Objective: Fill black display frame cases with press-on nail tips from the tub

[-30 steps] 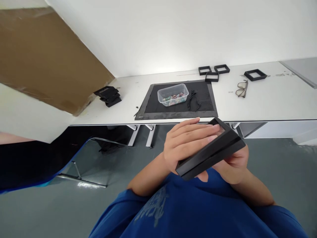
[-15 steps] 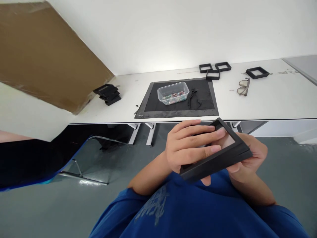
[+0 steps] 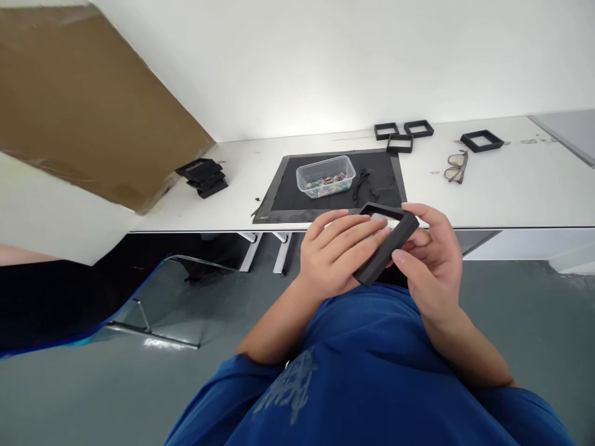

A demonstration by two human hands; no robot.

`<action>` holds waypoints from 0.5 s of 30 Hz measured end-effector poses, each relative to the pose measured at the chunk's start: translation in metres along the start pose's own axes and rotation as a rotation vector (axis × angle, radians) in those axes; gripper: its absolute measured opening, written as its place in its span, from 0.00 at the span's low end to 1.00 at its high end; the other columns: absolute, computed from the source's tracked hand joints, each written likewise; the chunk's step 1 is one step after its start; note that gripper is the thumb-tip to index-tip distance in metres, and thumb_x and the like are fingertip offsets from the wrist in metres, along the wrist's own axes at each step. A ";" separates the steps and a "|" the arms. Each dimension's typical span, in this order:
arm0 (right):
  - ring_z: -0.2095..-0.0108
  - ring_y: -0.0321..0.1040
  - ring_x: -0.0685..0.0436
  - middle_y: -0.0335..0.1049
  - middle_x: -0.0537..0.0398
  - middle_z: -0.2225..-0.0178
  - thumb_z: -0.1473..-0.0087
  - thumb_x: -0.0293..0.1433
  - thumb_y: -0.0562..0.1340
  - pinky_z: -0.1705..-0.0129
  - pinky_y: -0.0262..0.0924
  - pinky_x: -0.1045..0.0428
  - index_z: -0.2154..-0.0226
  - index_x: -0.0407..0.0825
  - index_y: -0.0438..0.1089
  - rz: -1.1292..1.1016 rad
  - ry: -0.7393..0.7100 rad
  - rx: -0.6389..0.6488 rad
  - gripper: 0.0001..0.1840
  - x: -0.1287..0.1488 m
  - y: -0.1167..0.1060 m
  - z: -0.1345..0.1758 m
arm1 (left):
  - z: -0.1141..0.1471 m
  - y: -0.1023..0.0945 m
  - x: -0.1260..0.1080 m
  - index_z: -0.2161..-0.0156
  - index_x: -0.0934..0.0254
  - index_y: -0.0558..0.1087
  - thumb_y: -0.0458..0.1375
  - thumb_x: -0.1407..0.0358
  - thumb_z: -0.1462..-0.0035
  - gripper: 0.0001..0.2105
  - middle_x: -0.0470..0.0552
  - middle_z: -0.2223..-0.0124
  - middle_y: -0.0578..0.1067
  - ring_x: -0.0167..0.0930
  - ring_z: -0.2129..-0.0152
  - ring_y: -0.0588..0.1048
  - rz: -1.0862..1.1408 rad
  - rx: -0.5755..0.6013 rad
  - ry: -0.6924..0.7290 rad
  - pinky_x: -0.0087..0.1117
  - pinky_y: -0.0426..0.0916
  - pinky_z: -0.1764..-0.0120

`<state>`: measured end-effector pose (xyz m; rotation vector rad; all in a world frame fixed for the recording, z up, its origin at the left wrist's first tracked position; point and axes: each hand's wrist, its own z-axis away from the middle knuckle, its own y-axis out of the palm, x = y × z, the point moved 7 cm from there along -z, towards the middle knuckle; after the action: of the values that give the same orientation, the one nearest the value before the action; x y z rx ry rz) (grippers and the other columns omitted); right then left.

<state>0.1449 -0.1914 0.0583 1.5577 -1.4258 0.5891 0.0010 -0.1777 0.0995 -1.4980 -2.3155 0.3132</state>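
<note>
- I see the left hand [image 3: 332, 251] with fingers laid flat and close together across the window of a black frame [image 3: 387, 255]; thumb hidden, can't tell if it pinches
- Right hand [image 3: 434, 263] pinches the frame's right end, thumb on near side, index finger at far corner
- Frame is tilted, held up at the near edge of the white table [image 3: 515, 195]
- Beyond it I get a dark mat [image 3: 287, 193] bearing a clear tub [image 3: 320, 168] of small colourful bits [image 3: 328, 182], dark strips [image 3: 365, 189] just right of the tub
- Far right: three grouped frames [image 3: 400, 150], one separate frame [image 3: 484, 148], glasses [image 3: 454, 174] near it
- Left: stacked black pieces [image 3: 207, 181]
</note>
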 end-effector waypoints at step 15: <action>0.74 0.72 0.50 0.75 0.63 0.72 0.41 0.34 0.73 0.70 0.67 0.55 0.45 0.56 0.68 -0.210 0.182 0.387 0.24 -0.027 0.005 -0.005 | 0.019 0.019 0.020 0.25 0.57 0.58 0.74 0.32 0.60 0.62 0.63 0.37 0.78 0.48 0.44 0.81 0.574 0.439 -0.325 0.46 0.78 0.45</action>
<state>0.1357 -0.1730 0.0402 1.8730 -1.0364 0.8920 0.0020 -0.1514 0.0786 -1.9352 -1.7926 1.2053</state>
